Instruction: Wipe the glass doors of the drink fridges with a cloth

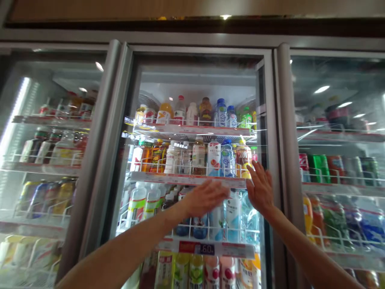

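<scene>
A tall drinks cooler stands in front of me, and its middle glass door [168,160] is closed. Both my arms reach up to it. My left hand [206,198] lies flat against the glass with fingers stretched out, level with the third shelf of bottles. My right hand [261,188] is also open, palm on the glass close to the door's right frame [278,160]. Neither hand holds anything. Behind the glass, wire shelves [192,178] carry rows of bottled drinks: juices, teas and water bottles [233,212].
To the left another glass door [45,168] shows bottles on wire racks. To the right a third door [337,168] holds cans and coloured bottles. A price tag strip [197,247] runs under the third shelf. Ceiling lights reflect in the glass.
</scene>
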`<state>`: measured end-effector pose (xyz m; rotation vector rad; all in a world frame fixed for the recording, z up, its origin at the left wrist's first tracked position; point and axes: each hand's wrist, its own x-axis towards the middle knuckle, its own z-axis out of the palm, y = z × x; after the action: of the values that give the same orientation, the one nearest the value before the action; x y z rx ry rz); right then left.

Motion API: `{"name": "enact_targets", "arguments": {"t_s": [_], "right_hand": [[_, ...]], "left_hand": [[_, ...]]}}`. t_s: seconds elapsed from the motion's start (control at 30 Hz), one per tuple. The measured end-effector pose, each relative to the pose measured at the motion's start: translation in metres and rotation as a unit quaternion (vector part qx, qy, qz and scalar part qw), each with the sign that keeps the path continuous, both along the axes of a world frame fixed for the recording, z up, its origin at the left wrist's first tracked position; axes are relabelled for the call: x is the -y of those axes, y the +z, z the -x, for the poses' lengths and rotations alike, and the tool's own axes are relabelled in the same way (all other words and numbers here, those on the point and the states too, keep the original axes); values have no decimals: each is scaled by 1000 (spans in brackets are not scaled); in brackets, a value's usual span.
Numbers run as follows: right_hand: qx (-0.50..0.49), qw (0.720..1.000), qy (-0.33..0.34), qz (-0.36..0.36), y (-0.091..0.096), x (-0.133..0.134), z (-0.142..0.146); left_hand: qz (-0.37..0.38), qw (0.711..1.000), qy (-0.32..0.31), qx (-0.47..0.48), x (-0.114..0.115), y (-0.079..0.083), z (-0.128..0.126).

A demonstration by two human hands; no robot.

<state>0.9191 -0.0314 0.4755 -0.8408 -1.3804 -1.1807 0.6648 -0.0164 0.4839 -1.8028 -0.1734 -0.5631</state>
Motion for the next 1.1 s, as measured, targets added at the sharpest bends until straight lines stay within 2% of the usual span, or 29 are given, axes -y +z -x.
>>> {"name": "enact_targets", "arguments": {"t_s": [0.07,0.1,0.17,0.23,0.27,0.3,0.37,0.4,0.43,0.47,0.53,0.6,0.63,0.67,0.7,0.77,0.8,0.83,0.87,0.9,0.97,1.0,1.03,1.1], "right_hand": [[13,1000,-4,7,-4,-3,7],[19,1000,-6,10,-6,-3,10],[28,1000,-6,10,-9,-4,18],[35,999,-4,7,-11,-5,26],[40,999,-3,8,-13,-5,31],[46,999,-4,10,-14,-5,36],[58,998,-8,19,-18,-6,45],[61,998,-10,22,-20,-6,48],[62,998,-11,24,-21,-6,51],[59,998,-12,25,-23,-7,53],[52,998,-13,22,-25,-7,55],[46,999,-13,20,-26,-7,56],[43,999,-13,18,-27,-7,57],[42,999,-13,15,-27,-7,58],[40,999,-14,13,-28,-7,58],[35,999,-17,10,-30,-8,61],[32,999,-20,10,-31,-8,62],[27,999,-22,10,-31,-9,63],[22,999,-25,9,-32,-9,64],[17,999,-27,7,-33,-10,65],[9,999,-31,3,-35,-12,67],[6,999,-32,3,-36,-12,67],[3,999,-33,4,-37,-13,67],[3,1000,-29,7,-38,-14,67]], "left_hand": [[2,990,-11,-139,2,-11,13],[11,990,-4,-141,2,-12,19],[31,999,27,-5,1,-7,32],[38,985,44,162,-2,-5,41],[36,981,40,188,-3,-7,45],[32,986,31,163,-4,-12,49],[23,1000,9,15,-4,-24,56],[24,998,6,-52,-3,-27,60],[29,996,13,-81,-3,-26,66],[36,997,28,-63,-4,-21,72],[45,993,59,91,-6,-4,85],[43,958,76,272,-9,11,97],[40,945,72,316,-9,13,101],[38,948,61,309,-9,10,104],[41,966,46,250,-9,4,106],[54,997,17,52,-7,-10,111],[61,998,10,-22,-7,-15,115],[66,997,8,-48,-7,-16,120],[67,997,13,-23,-7,-15,126],[64,997,21,45,-8,-11,133],[52,975,39,213,-9,-5,144],[47,964,42,259,-9,-6,148],[47,963,43,262,-9,-9,151],[57,987,41,147,-7,-21,155]]}}
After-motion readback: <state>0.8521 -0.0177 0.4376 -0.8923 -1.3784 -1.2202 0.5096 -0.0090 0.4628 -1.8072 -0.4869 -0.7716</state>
